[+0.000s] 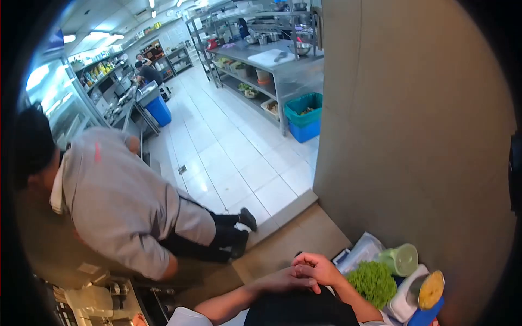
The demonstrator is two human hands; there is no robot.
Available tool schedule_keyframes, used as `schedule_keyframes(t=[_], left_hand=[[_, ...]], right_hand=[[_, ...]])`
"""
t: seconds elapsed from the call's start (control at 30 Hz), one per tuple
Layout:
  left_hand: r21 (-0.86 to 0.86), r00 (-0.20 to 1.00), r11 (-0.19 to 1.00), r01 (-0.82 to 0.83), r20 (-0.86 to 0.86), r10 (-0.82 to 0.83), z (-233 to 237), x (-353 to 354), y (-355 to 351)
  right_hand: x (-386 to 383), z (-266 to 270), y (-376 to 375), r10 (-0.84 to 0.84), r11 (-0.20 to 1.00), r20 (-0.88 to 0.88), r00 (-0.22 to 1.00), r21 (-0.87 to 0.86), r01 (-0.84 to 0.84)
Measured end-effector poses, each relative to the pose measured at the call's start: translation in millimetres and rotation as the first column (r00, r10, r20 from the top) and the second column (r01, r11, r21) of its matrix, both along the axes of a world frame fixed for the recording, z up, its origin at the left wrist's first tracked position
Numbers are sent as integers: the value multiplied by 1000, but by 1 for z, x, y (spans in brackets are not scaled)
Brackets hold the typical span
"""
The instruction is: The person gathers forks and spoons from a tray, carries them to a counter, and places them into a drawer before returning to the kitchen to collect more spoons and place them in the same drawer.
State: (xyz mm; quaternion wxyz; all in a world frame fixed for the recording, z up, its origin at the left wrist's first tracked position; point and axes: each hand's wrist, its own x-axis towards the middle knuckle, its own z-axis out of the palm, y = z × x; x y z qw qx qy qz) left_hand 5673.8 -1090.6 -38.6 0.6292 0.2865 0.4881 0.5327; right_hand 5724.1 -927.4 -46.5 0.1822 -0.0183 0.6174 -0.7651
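Observation:
Near the bottom centre, my left hand (291, 279) and my right hand (321, 269) rest together in front of a dark apron (304, 309). The fingers of both are curled and overlap, each hand touching the other. No object shows between them. Just right of my right hand is a head of green leafy lettuce (373, 284). Beside it are a light green cup (403, 259) lying tilted, a clear plastic package (361, 252) and a metal container (428, 290) with yellowish food.
A person in a grey jacket (119, 195) stands at the left. Ahead, past a raised floor edge (285, 217), lies a white tiled floor (217, 141). A steel worktable (244, 51), a blue bin (303, 122) and another blue bin (159, 111) stand farther off. A brown wall (408, 119) rises at right.

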Motion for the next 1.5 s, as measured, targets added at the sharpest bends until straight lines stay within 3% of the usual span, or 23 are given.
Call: schedule_keyframes(t=[0.13,0.17,0.2,0.27,0.33,0.4,0.43,0.47,0.53,0.6,0.67,0.8,0.87,0.93,1.0,1.07,1.1,1.27,1.33,1.4,1.43,1.47,1.5], left_hand=[[66,1000,998,-16,-25,18,23,-83,20],[39,992,992,-124,31,123,21,-97,22],[12,970,974,-227,86,226,16,-108,27],[7,955,962,-274,115,272,4,-130,36],[-2,942,953,-303,153,300,0,-155,43],[-61,954,959,-276,103,281,3,-181,48],[-6,951,958,-287,117,286,-31,-195,52],[9,949,955,-297,117,294,-32,-213,59],[19,956,958,-285,83,282,-30,-250,69],[60,989,988,-145,15,144,-16,-300,78],[67,992,990,-123,36,120,11,-341,74],[55,997,996,-66,31,65,63,-415,69],[47,971,977,-208,132,201,73,-447,59],[51,982,981,-187,45,185,85,-475,42],[67,956,954,-293,7,293,96,-504,27],[83,945,941,-327,31,326,97,-530,19],[69,947,946,-316,-25,319,95,-544,16],[22,945,957,-291,-153,291,71,-641,-5],[-30,912,917,-398,-120,392,57,-690,-15],[4,864,872,-489,-131,485,69,-738,-26],[-102,785,778,-620,-87,614,57,-760,-37],[-207,681,658,-724,-61,730,41,-783,-50],[-256,550,503,-826,-164,819,23,-806,-64]], right_hand=[[-95,11,25,141,990,-1,990,-5,-141],[-119,18,32,190,969,25,981,154,-192],[-137,22,36,220,962,19,975,162,-220],[-171,24,43,160,951,-240,958,297,-84],[-203,17,49,216,945,-310,926,305,-118],[-233,12,50,313,941,-260,913,215,-261],[-247,7,50,270,949,-257,928,234,-212],[-260,-1,53,284,943,-257,924,248,-221],[-297,-5,59,192,948,18,981,256,-190],[-342,14,66,194,916,81,978,342,-210],[-371,33,73,147,970,172,974,170,-176],[-448,88,76,225,958,83,971,165,-236],[-484,102,72,209,971,14,978,117,-209],[-515,112,68,203,971,19,979,124,-203],[-542,113,56,195,974,29,980,114,-197],[-571,115,38,266,962,-2,964,-65,-265],[-589,111,35,399,917,1,917,-21,-399],[-684,104,14,412,911,-66,909,-11,-413],[-731,91,19,421,907,-83,903,29,-420],[-786,73,26,464,886,71,883,-25,-464],[-811,72,27,430,899,-67,900,121,-421],[-838,67,26,441,895,-84,894,122,-430],[-868,59,25,516,836,-56,855,248,-489]])
